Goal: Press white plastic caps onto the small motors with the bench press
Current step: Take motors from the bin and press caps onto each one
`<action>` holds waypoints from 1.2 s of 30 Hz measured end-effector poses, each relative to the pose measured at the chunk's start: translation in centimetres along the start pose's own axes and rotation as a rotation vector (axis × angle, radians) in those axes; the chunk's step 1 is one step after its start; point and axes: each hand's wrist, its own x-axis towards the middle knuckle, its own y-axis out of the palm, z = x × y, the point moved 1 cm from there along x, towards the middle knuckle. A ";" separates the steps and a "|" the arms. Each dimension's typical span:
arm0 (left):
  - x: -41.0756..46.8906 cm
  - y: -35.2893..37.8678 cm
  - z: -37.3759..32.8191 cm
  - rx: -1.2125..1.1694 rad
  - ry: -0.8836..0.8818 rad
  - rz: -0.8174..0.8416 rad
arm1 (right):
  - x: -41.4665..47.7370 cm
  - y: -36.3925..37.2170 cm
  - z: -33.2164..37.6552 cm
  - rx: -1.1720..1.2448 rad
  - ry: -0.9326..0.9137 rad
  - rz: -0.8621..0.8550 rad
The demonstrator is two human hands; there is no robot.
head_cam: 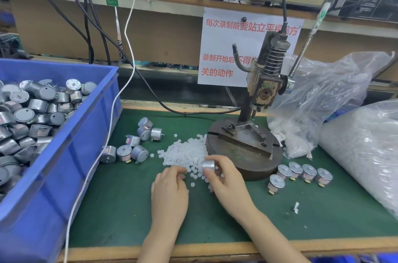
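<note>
My right hand grips a small silver motor between thumb and fingers, just in front of the bench press's round base. My left hand rests palm down on the green mat, its fingertips at the near edge of a pile of white plastic caps; whether it pinches a cap is hidden. The bench press stands upright with its ram raised and its fixture bare. Several loose motors lie left of the caps. Several capped motors stand in a row right of the base.
A blue bin full of motors fills the left side. Clear plastic bags of white caps crowd the right. Black and white cables run down across the bench. A paper scrap lies on the green mat.
</note>
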 end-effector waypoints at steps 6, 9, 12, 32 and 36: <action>-0.1 -0.2 0.0 0.022 0.017 0.006 | -0.7 0.8 -0.8 -0.196 -0.138 0.113; -0.1 -0.1 -0.1 0.031 0.019 -0.003 | -0.4 1.4 -0.9 -0.232 -0.129 0.163; -0.1 0.0 -0.2 0.058 0.016 -0.013 | -0.3 1.8 -0.8 -0.236 -0.120 0.199; 0.4 0.3 -0.2 0.082 -0.023 -0.008 | -0.2 2.4 -0.5 -0.565 -0.188 0.233; 0.3 0.1 -0.2 0.033 -0.033 0.004 | -0.5 2.5 -0.3 -0.595 -0.209 0.224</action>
